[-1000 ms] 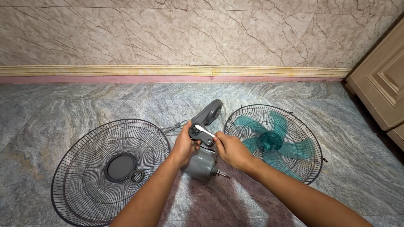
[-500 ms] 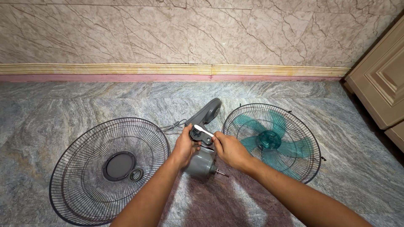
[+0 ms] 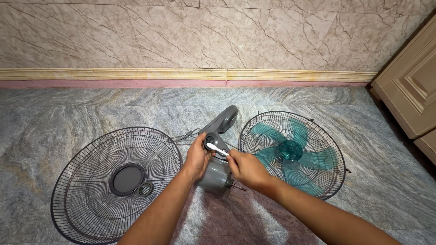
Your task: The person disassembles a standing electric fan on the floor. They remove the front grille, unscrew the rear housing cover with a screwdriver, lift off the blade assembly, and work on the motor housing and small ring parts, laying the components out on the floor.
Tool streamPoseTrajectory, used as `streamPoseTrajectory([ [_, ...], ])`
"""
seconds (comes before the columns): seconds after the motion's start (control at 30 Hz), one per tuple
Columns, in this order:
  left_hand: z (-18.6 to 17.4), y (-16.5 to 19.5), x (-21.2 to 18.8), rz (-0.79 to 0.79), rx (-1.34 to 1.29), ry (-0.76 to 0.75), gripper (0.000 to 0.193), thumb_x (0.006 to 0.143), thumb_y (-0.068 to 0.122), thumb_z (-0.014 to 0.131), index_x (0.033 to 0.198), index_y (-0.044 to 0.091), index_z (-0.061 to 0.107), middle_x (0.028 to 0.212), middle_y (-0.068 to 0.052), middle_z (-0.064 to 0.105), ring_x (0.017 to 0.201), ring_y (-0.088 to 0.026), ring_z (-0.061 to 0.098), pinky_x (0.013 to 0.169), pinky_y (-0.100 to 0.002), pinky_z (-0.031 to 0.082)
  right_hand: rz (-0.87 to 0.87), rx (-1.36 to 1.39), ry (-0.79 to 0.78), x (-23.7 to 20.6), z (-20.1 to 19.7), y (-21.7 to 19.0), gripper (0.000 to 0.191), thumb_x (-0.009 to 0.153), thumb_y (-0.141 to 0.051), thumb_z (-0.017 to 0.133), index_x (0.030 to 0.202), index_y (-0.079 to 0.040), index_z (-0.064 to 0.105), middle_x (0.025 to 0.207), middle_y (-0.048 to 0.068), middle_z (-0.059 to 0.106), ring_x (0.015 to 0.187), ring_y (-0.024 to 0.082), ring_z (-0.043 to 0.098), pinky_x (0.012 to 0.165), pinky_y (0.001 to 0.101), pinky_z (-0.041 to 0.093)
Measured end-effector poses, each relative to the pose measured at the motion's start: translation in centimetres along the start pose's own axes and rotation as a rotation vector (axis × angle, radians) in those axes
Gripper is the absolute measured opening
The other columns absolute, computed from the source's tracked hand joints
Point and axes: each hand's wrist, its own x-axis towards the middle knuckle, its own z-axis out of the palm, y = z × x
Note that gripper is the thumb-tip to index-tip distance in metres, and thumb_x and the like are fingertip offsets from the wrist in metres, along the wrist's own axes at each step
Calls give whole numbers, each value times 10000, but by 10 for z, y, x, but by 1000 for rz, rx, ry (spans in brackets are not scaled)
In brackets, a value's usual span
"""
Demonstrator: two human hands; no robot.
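While the grey fan motor housing point(image 3: 217, 174) lies on the marbled floor point(image 3: 68, 113), it is held from its left side by the left hand point(image 3: 198, 158), whose grip is closed around the body. A small white piece point(image 3: 217, 149) (too small for its kind to be told) is pinched in the closed grip of the right hand point(image 3: 247, 170) and is laid across the upper part of the housing, where both thumbs meet. Beyond the housing, the grey fan neck point(image 3: 223, 121) is stretched toward the wall, with a grey cord point(image 3: 185, 136) trailing from it. Left of the housing a dark wire guard point(image 3: 116, 181) is laid flat. Right of the housing a second guard point(image 3: 293, 152) is seen, with the teal blade point(image 3: 290, 150) resting in it. Further right, a beige cabinet point(image 3: 408, 86) is placed against the wall.
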Motion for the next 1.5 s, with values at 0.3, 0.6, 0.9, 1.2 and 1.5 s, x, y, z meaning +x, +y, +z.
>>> streamPoseTrajectory([
  [0.3, 4, -1, -7, -124, -46, 18, 347, 1069, 425, 359, 1034, 135, 546, 754, -16, 564, 631, -138, 511, 592, -305, 426, -74, -80, 20, 9, -4, 1, 221, 1016, -254, 527, 969, -52, 602, 809, 174, 673, 721, 401, 661, 637, 506, 497],
  [0.6, -7, -1, -6, -134, 81, 13, 426, 1075, 418, 294, 1076, 100, 578, 710, -28, 523, 576, -134, 457, 536, -315, 405, -144, -148, -1, 15, -6, 4, 202, 1017, -260, 518, 991, -79, 605, 841, 158, 674, 754, 387, 664, 664, 495, 516],
  [0.9, -11, -4, -3, -157, 80, 12, 395, 1078, 414, 353, 986, 86, 553, 681, -34, 537, 567, -141, 479, 530, -317, 415, -89, -118, 1, 14, -6, 9, 226, 1029, -288, 504, 992, -89, 606, 854, 162, 691, 775, 395, 675, 676, 495, 518],
  [1.2, -7, -5, 6, -4, -5, 62, 396, 1079, 411, 387, 1006, 80, 590, 713, -37, 561, 603, -135, 502, 566, -300, 443, -14, -123, 18, 4, -7, 24, 228, 1022, -291, 494, 994, -85, 589, 848, 177, 691, 770, 407, 673, 681, 505, 523],
  [1.5, 2, -8, 1, -135, 22, 146, 389, 1069, 406, 412, 1050, 72, 613, 868, -36, 663, 726, -138, 588, 659, -292, 504, -67, -120, -55, -1, -3, 18, 214, 1022, -273, 496, 984, -77, 570, 833, 179, 693, 757, 392, 673, 680, 506, 513],
])
